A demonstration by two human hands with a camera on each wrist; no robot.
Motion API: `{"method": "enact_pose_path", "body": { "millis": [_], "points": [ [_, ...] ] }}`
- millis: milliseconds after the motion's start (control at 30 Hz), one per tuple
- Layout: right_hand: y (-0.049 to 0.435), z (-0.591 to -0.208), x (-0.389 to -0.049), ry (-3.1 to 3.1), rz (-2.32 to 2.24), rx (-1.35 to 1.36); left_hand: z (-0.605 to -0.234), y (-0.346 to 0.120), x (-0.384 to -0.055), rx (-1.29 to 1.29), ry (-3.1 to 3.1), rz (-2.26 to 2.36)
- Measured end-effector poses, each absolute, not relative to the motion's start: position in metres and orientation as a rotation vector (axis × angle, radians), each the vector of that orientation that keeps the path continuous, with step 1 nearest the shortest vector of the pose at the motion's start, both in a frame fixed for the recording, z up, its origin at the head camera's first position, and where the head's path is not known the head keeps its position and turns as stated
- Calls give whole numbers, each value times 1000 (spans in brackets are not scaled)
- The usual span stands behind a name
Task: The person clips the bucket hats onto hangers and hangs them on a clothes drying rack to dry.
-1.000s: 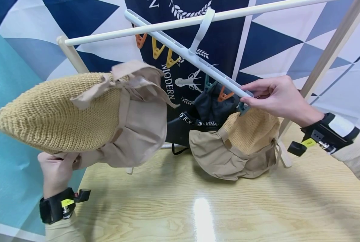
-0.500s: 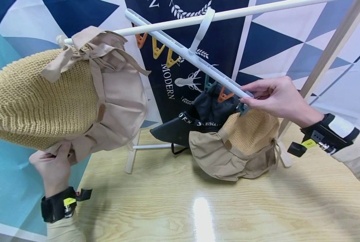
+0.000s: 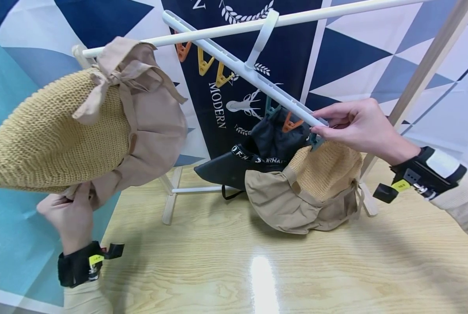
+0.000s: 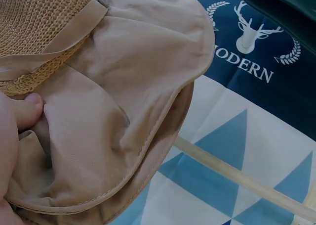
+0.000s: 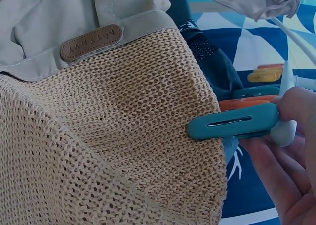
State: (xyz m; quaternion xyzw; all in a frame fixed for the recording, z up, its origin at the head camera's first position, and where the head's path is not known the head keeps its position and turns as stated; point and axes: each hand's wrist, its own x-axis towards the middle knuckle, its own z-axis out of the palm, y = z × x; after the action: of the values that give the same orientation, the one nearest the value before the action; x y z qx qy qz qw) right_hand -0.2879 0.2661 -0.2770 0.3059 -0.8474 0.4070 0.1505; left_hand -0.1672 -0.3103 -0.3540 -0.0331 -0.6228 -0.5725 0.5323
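My left hand [image 3: 70, 213] pinches the beige brim of a knitted straw sun hat [image 3: 69, 135], held up at the left with its ribbon bow on top. In the left wrist view, the thumb presses the folded brim [image 4: 118, 86] just below the knitted crown. My right hand [image 3: 359, 126] grips the near end of a white clip hanger [image 3: 273, 91], which hooks over the rack's rail. A second straw hat [image 3: 316, 174] hangs from a teal clip [image 5: 234, 122] at that end. Behind it a black hat [image 3: 253, 152] hangs from the hanger too.
The white rail [image 3: 336, 13] runs across the top on wooden legs [image 3: 426, 74]. Two yellow clips [image 3: 204, 63] and an orange clip [image 3: 183, 51] hang on the far half of the hanger. Below lies a wood-grain tabletop [image 3: 202, 266]; a patterned cloth [image 3: 356, 61] stands behind.
My left hand carried the straw hat left and turned it, its bow rising, then shifted it only slightly. My right hand and the hanger stayed in place.
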Motion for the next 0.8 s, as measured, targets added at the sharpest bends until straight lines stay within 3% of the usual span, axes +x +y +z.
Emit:
{"method": "enact_pose_path", "body": {
  "millis": [533,800],
  "points": [
    [266,-274,-285,-2444,1139,898,-360,-308,-169,3,-1766,-1175],
    [265,-275,-285,-2432,1145,906,-366,-310,-173,-82,-1875,-1151]
  ]
}}
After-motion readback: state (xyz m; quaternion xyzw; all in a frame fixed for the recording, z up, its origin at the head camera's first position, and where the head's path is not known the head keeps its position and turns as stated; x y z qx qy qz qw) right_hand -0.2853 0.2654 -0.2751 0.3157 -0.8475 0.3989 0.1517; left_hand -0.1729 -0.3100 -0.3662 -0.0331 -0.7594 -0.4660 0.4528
